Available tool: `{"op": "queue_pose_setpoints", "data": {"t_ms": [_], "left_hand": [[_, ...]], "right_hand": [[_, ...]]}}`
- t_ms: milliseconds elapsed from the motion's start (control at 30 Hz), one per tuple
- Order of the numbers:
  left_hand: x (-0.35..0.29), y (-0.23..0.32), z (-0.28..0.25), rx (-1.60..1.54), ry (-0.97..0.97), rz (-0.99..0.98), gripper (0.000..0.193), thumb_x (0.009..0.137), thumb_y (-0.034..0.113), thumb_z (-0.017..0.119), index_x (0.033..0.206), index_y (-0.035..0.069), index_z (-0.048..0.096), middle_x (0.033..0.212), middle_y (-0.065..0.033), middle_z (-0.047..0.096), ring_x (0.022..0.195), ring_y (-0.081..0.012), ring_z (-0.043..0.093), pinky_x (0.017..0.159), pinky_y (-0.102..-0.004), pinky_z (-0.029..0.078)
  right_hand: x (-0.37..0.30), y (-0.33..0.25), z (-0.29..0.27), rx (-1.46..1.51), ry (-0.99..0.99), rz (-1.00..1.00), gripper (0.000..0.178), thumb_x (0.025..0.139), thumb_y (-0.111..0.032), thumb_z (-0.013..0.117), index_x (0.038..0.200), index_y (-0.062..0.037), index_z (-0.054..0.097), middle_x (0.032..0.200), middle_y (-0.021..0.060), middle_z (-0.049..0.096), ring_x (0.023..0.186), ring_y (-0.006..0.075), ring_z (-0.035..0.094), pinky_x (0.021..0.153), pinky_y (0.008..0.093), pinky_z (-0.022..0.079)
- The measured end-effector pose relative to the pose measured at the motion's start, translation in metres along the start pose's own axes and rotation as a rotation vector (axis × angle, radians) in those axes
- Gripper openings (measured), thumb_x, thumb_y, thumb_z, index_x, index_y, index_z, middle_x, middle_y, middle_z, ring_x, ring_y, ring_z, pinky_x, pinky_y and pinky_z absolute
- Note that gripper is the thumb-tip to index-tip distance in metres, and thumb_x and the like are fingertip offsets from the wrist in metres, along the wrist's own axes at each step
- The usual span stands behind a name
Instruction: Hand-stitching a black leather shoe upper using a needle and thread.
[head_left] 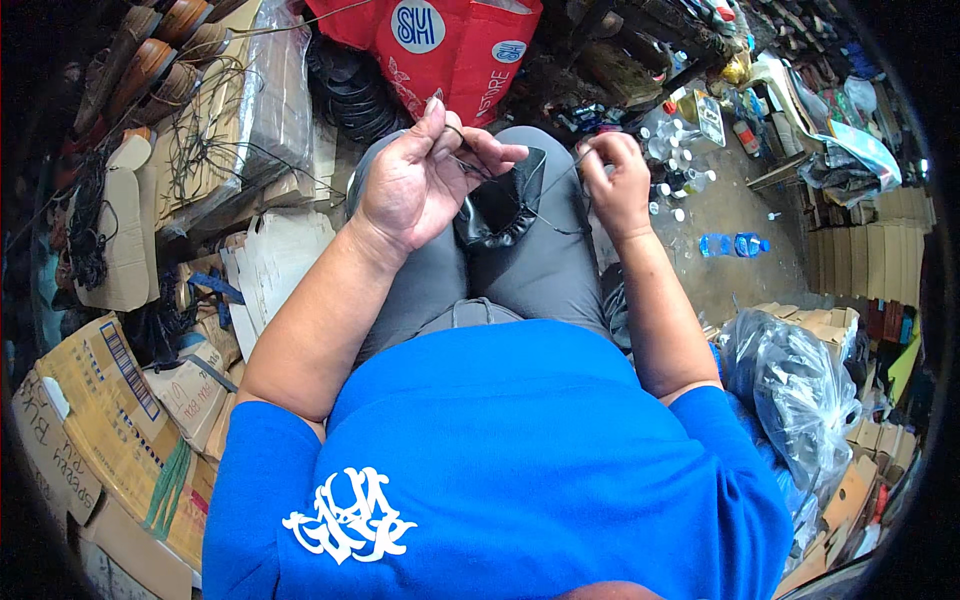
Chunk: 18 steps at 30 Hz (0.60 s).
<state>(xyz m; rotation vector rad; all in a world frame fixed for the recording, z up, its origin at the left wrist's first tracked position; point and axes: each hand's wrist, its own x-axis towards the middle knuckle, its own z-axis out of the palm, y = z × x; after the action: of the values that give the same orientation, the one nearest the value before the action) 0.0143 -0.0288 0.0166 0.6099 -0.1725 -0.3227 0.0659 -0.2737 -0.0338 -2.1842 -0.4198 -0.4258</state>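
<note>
A black leather piece (500,215), perhaps a shoe upper, rests between my thighs with its hollow facing up. Above its left side, my left hand (415,180) is turned palm up, with a dark thread (558,190) looped about its curled fingers. Higher than the leather's right side, my right hand (613,180) is closed, pinching the thread between thumb and fingertips. A length of it slants from the right hand down to the leather's edge. Whether a needle is in either hand, I cannot tell.
A red bag (450,60) stands beyond my knees. Small bottles (675,160) and a blue-tinted bottle (735,245) are on the floor at right. Cardboard (110,420) is piled at left, near hanging dark cords (90,220). A clear plastic bag (790,390) lies by my right elbow.
</note>
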Motion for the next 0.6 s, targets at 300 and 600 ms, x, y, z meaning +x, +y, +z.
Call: {"op": "queue_pose_setpoints", "data": {"t_ms": [300, 600], "left_hand": [[0.006, 0.003, -0.025, 0.041, 0.206, -0.132, 0.043, 0.099, 0.037, 0.038, 0.062, 0.015, 0.037, 0.059, -0.0034, 0.043, 0.054, -0.0182, 0.043, 0.065, -0.035, 0.041], [-0.023, 0.044, -0.061, 0.675, 0.436, -0.157, 0.039, 0.099, 0.034, 0.04, 0.075, 0.006, 0.055, 0.094, -0.0155, 0.064, 0.089, -0.0279, 0.062, 0.085, -0.0437, 0.047]], "right_hand": [[0.003, -0.015, -0.008, 1.6, -0.341, 0.953, 0.047, 0.097, -0.043, 0.039, 0.061, -0.0142, 0.035, 0.052, -0.0024, 0.029, 0.048, 0.0118, 0.029, 0.058, 0.0299, 0.034], [-0.033, 0.025, -0.052, 1.039, -0.389, 1.116, 0.031, 0.091, -0.037, 0.057, 0.095, -0.0064, 0.058, 0.088, 0.0074, 0.063, 0.083, 0.0211, 0.063, 0.083, 0.04, 0.049]]}}
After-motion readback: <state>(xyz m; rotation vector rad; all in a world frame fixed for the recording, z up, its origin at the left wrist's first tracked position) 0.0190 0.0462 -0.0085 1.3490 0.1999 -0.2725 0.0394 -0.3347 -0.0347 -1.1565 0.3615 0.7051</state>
